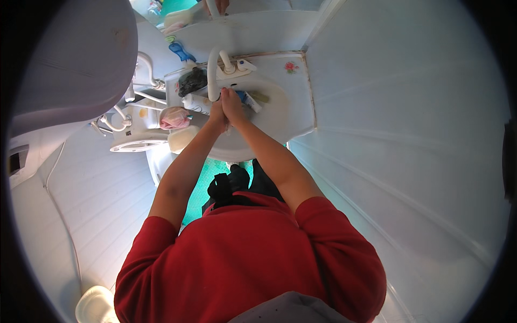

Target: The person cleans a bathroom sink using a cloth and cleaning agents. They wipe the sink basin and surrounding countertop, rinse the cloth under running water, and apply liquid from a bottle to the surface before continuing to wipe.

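My left hand (218,112) and my right hand (232,104) are pressed together under the spout of a white faucet (213,78), over a white washbasin (270,117). Their fingers overlap, and whether anything lies between the palms cannot be told. Some water seems to hang below them. Left of my hands lies a white bottle (196,103). To their right a blue and white tube (251,101) rests in the basin beside a yellowish-green item (259,96). A black plastic bag (193,82) sits on the basin's back left corner.
A blue-handled brush (180,51) leans at the wall behind the basin. On the left are a pink cloth or bag (174,118), a cream-coloured container (182,139), white hoses (119,121) and a toilet with its seat (139,144). A wall panel (383,101) stands close on the right.
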{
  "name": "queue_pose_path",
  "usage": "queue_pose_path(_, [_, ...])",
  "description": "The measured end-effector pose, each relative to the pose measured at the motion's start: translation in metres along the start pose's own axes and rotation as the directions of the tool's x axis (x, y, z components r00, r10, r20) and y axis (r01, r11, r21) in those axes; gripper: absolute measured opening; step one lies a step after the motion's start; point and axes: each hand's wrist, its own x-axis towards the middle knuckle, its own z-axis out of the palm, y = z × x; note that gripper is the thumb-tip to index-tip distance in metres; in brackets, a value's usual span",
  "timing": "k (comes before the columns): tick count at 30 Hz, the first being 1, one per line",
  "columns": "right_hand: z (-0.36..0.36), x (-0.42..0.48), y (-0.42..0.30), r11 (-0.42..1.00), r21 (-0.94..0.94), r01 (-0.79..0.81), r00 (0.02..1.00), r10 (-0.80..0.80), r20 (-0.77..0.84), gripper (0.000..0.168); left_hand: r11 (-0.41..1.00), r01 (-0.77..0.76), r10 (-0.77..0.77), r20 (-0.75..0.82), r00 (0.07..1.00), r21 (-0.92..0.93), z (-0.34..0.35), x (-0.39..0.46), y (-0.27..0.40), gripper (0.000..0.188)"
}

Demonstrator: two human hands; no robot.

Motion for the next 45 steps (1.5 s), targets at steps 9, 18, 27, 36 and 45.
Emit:
queue_pose_path(9, [-0.031,0.012,-0.016,0.689,0.565,-0.453,0.891,0.321,0.323,0.029,0.646,-0.508,0.592,0.047,0.805,0.570,0.000,0.013,-0.013,0.047])
queue_pose_path(18, [-0.019,-0.004,0.000,0.974,0.085,0.210,0.959,-0.188,-0.212,0.043,0.968,0.181,-0.137,0.238,0.962,-0.176,0.013,-0.028,0.009,0.033])
queue_pose_path(27, [-0.002,-0.020,0.008,0.742,-0.346,0.574,0.818,-0.501,0.282,0.037,0.984,-0.167,0.180,0.317,0.931,-0.067,-0.016,-0.011,0.011,0.037])
queue_pose_path(36, [0.004,0.039,0.022,0.918,0.213,-0.334,0.930,0.285,0.232,0.027,0.998,-0.062,0.065,-0.121,0.991,0.022,-0.024,0.029,-0.029,0.041])
queue_pose_path(45, [-0.094,0.129,-0.031,0.556,-0.820,0.137,0.962,0.123,0.244,0.041,0.968,0.186,-0.186,0.016,0.982,-0.170,-0.001,-0.029,-0.001,0.043])
